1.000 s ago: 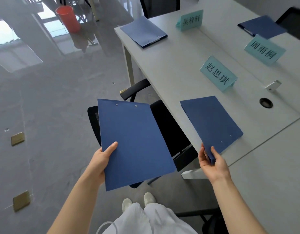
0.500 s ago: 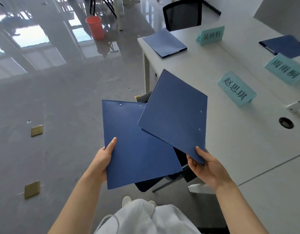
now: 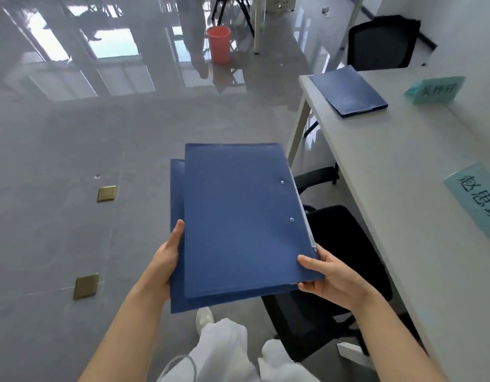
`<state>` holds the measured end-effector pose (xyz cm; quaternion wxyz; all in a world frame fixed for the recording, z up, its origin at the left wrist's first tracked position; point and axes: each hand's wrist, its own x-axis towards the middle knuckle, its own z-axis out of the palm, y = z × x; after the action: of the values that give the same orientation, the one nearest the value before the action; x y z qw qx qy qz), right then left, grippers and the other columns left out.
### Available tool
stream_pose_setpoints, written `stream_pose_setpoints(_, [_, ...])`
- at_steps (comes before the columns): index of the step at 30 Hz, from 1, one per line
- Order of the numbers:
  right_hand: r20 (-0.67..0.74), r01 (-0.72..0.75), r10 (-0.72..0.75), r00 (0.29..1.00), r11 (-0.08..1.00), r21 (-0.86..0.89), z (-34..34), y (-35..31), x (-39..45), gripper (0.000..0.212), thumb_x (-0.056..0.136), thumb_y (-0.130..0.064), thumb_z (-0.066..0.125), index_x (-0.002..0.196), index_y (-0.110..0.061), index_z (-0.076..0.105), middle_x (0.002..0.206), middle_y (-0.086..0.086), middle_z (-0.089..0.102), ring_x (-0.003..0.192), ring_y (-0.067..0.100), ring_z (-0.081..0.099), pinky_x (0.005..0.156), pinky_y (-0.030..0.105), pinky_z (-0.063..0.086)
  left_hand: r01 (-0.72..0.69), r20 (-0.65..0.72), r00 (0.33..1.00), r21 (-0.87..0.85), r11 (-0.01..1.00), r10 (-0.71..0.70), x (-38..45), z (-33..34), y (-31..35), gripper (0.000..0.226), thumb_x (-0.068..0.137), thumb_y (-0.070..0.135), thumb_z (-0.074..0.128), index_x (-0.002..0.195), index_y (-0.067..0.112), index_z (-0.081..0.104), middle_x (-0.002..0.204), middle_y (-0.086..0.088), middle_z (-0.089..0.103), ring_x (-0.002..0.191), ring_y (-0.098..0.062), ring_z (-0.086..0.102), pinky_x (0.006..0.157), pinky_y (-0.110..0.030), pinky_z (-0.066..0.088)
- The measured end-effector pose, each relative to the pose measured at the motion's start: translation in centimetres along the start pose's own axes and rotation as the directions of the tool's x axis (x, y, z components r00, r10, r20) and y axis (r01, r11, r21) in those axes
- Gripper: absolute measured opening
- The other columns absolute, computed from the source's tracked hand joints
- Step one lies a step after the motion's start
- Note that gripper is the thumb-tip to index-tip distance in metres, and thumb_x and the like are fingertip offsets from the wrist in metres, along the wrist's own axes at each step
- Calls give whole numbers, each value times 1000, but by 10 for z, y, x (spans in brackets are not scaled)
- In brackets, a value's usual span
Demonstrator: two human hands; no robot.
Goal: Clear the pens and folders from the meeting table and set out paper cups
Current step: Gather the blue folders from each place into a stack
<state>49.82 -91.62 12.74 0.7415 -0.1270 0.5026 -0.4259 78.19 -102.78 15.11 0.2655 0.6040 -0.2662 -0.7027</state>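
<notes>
Two blue folders are stacked in front of me above the floor. The top folder (image 3: pixel 238 219) lies over the lower folder (image 3: pixel 176 188), which shows only along the left and bottom edges. My left hand (image 3: pixel 168 260) grips the stack's left edge, thumb on top. My right hand (image 3: pixel 329 274) holds the stack's lower right corner, thumb on the top folder. A third blue folder (image 3: pixel 348 91) lies near the far corner of the grey meeting table (image 3: pixel 398 166) at the right. No pens or paper cups are in view.
Teal name cards (image 3: pixel 434 89) (image 3: pixel 478 199) stand on the table. A black chair (image 3: pixel 346 260) sits tucked by the table beside me; another black chair (image 3: pixel 381 45) stands at the far end. A red bucket (image 3: pixel 218 44) and brass floor plates (image 3: pixel 106 193) (image 3: pixel 86 285) are on the glossy floor.
My right hand lifted the second folder off the table and brought it left onto the folder in my left hand. Both now form one stack, and my view has turned left.
</notes>
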Motion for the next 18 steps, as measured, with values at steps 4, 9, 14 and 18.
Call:
stream_pose_setpoints(4, [-17,-38,37,999,993,-110,52,-12,49,67,72,-25,78,132,-19,47,131,17,54,105,27,64,64,31,58,-11,28,1000,-64,998,13,23,-41,40,45,91,54,52,111,16,66,98,-6,77,81,-25,75,55,-34,60])
stream_pose_setpoints(9, [-13,-65,64,998,987,-147,119,-27,110,67,73,-25,79,132,-19,48,131,15,55,107,28,63,64,31,58,3,5,1000,-43,999,-3,62,-96,86,36,89,32,65,117,9,65,103,-12,75,85,-31,74,64,-40,61])
stream_pose_setpoints(14, [-65,-113,101,993,971,-209,152,-41,158,57,77,-26,76,126,-14,51,125,12,57,110,26,64,75,40,60,2,9,1000,-33,999,-1,96,-126,121,24,90,19,65,109,5,66,94,-12,76,74,-29,74,58,-39,61])
stream_pose_setpoints(18, [-200,-116,20,980,867,-485,161,-62,196,27,88,-25,68,110,-12,61,111,9,63,98,21,66,68,34,60,3,17,1000,-33,999,-3,127,-134,144,19,90,17,64,106,6,65,86,-8,77,70,-26,74,53,-35,59])
